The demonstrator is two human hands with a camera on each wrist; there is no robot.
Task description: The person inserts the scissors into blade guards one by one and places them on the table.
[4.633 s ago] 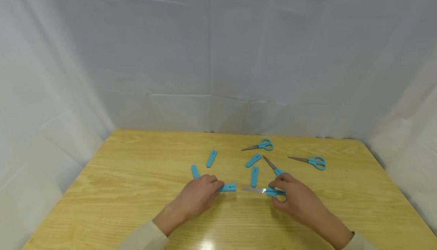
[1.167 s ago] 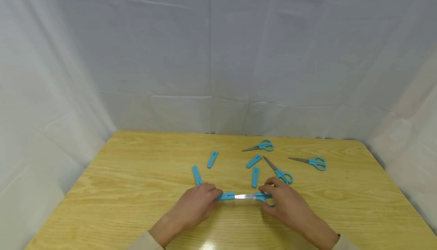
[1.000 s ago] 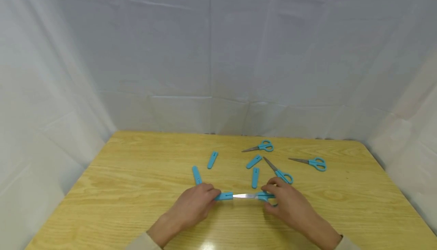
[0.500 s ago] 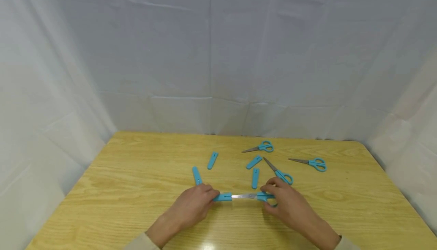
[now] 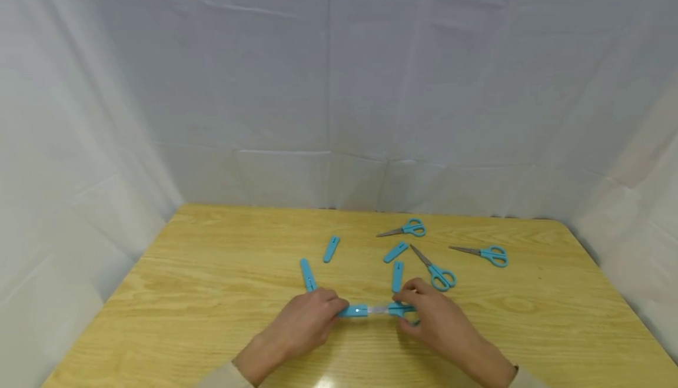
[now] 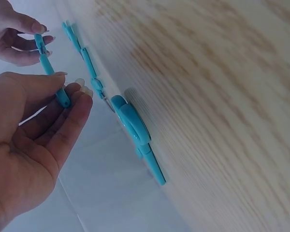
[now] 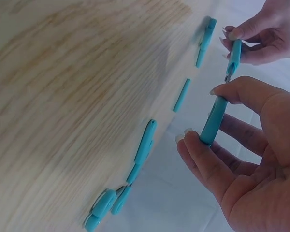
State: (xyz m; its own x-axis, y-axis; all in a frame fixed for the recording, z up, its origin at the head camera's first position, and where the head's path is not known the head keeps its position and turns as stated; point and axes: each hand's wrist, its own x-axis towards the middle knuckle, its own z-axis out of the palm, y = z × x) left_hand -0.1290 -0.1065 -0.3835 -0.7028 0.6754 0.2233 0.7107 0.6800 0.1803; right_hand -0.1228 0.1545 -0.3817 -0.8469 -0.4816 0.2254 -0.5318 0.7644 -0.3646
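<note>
My left hand (image 5: 309, 322) pinches a light blue blade cover (image 5: 354, 311) between thumb and fingers, its slotted mouth facing right. Opposite it, my right hand (image 5: 442, 326) grips a pair of scissors (image 5: 396, 309) by the blue handles. The blades point left, their front part inside the cover; a short stretch of bare metal shows between cover and handles. Both wrist views show cover and scissors in line, held above the tabletop. Just beyond the left hand lies another blue cover (image 5: 306, 273); the left wrist view shows it fitted on scissors with blue handles (image 6: 130, 118).
Farther back on the wooden table (image 5: 222, 258) lie three uncovered scissors: one at the back (image 5: 413, 227), one at right (image 5: 492, 255), one near the right hand (image 5: 441, 278). Three loose covers (image 5: 331, 249) lie among them. White sheeting (image 5: 339, 111) hangs behind and at the sides.
At first the blades were apart from the cover. Since then the scissors tip has entered it. Over the last half second the right hand has moved left, leaving less blade bare.
</note>
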